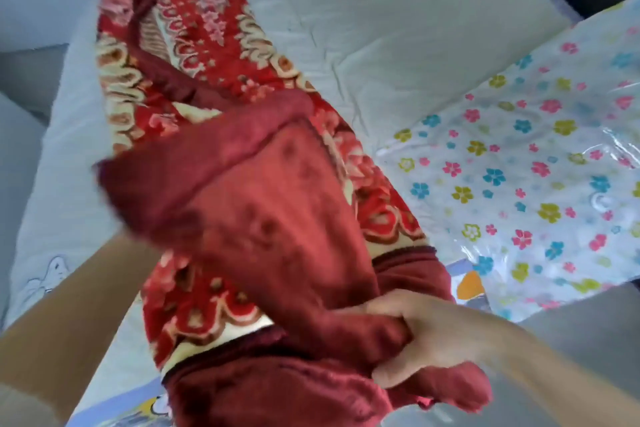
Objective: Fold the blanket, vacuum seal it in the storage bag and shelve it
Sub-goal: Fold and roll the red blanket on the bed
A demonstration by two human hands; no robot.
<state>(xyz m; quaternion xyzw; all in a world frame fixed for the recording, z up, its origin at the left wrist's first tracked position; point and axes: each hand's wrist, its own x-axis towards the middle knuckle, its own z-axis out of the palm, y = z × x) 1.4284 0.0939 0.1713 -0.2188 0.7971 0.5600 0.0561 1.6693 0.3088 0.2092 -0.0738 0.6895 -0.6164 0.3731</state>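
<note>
Red patterned blanket [214, 87] lies in a long narrow strip across the bed [381, 28], running from the top left down to the bottom centre, and its near end is lifted off the bedding. The right hand [426, 340] has its fingers curled tight round a bunched fold of the plain maroon underside, low in the picture. The left forearm comes in from the bottom left and runs under a raised, blurred maroon flap, so the left hand is hidden and its grip cannot be told. Just to the right of the blanket, the clear storage bag [526, 163] with its coloured flower print lies flat on the bed, its near edge close behind the right hand.
</note>
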